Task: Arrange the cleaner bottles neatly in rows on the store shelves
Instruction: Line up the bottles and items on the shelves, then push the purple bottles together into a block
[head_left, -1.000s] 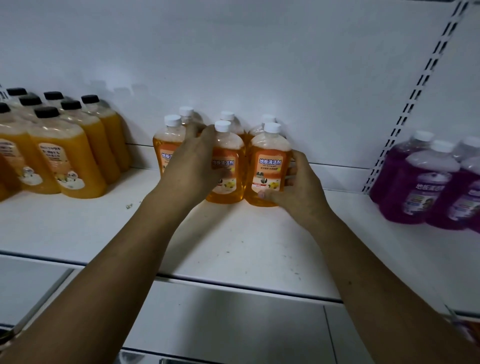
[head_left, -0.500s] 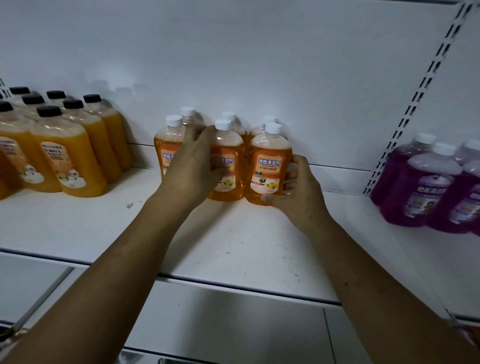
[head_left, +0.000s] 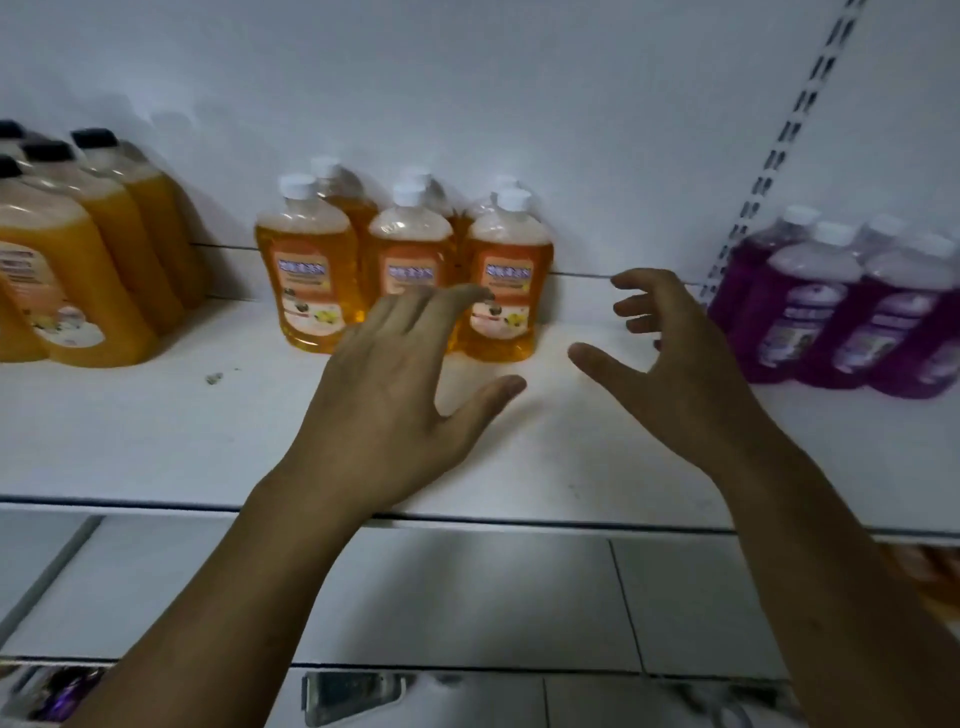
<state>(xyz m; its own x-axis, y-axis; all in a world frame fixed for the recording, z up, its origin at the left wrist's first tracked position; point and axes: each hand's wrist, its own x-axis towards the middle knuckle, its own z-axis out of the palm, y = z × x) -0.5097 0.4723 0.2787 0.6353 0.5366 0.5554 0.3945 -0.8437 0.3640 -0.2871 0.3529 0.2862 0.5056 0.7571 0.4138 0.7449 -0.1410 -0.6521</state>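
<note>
Hands (head_left: 395, 395) (head_left: 691, 374) empty, near orange bottles (head_left: 306, 270)

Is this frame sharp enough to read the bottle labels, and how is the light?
Head view: motion blur smears the labels on the orange bottles and purple bottles, so the text is unreadable; head view: dim light, with soft shadows on the back wall.

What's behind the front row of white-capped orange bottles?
A second row of three white-capped orange bottles, then the shelf's back panel. Only their caps and shoulders show; bodies and labels are covered by the front row.
</note>
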